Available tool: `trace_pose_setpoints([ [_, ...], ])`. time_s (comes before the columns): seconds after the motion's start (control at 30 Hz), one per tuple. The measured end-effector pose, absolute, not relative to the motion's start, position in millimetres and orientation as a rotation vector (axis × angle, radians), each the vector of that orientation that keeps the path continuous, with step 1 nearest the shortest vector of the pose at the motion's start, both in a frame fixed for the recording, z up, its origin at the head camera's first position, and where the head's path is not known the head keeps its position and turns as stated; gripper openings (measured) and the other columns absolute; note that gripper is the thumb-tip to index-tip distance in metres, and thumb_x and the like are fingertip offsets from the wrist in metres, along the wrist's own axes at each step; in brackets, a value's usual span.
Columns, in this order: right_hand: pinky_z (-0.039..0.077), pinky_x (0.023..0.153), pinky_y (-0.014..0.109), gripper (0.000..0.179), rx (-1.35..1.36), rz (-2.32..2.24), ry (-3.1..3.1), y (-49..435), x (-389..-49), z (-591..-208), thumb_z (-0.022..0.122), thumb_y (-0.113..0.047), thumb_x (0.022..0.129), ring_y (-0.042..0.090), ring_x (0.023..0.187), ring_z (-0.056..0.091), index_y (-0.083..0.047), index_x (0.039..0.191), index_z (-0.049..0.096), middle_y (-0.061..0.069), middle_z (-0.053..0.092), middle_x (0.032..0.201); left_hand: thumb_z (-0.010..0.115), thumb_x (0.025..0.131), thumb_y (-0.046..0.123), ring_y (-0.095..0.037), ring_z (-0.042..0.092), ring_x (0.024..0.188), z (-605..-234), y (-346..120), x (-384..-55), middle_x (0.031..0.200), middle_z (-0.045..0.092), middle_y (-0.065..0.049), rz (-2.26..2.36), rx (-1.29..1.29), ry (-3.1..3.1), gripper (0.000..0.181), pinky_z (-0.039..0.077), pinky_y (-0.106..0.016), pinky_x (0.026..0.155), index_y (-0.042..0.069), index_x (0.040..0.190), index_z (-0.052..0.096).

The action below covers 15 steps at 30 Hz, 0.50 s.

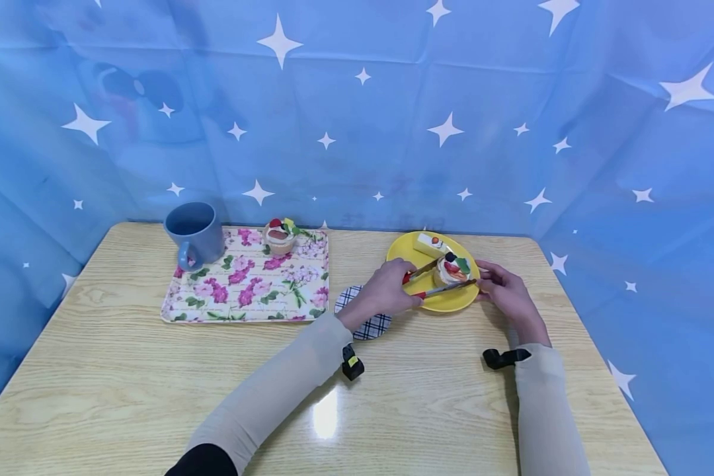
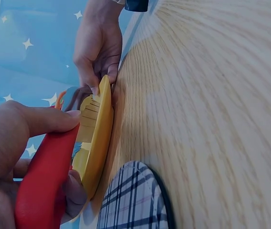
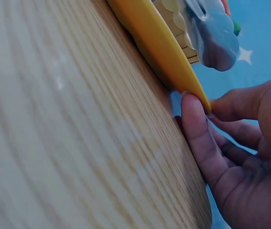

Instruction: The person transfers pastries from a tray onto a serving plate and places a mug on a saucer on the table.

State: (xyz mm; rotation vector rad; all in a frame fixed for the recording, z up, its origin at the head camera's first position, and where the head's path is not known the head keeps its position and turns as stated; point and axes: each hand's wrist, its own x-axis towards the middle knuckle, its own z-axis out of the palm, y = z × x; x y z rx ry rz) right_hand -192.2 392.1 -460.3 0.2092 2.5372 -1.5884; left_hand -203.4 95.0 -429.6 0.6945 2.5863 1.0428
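Blue cloth with white stars [image 1: 363,152] hangs behind and beside your pale wood-grain surface [image 1: 125,383]. Toward the far edge, left of its middle, lies a floral tray [image 1: 268,284]. Your yellow plate [image 1: 404,248] sits by the far right corner of the surface. Close to the far left corner, a blue mug [image 1: 205,241] stands upright on the tray's own far left corner. Your left hand [image 1: 389,287] is clamped on the red-handled tongs [image 2: 44,176], and your right hand [image 1: 508,294] pinches the plate's right rim between thumb and fingers. Between tray and plate, a round plaid coaster [image 1: 373,326] lies partly hidden beneath your left wrist. On the plate's right half stands a fruit-topped cupcake [image 1: 452,270], between the arms of the tongs; you cannot tell whether both touch it. Another cupcake [image 1: 279,239] stands near the tray's far right corner. Just behind the first is a small cake slice [image 1: 431,245].
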Motion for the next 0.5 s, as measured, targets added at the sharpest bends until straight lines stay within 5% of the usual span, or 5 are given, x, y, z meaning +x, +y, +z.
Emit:
trace_pose_setpoints([
  [0.5, 0.06, 0.082, 0.024, 0.054, 0.216, -1.577, 2.539, 391.9, -193.0, -460.4, 0.051, -0.018, 0.108, 0.002, 0.097, 0.062, -0.009, 0.159, 0.036, 0.015, 0.05, 0.134, 0.085, 0.084, 0.034, -0.018, 0.058, 0.111, -434.2, 82.8, -201.9, 0.129, 0.062, -0.006, 1.084, 0.694, 2.598, 0.068, 0.052, -0.033, 0.094, 0.009, 0.141, 0.059],
])
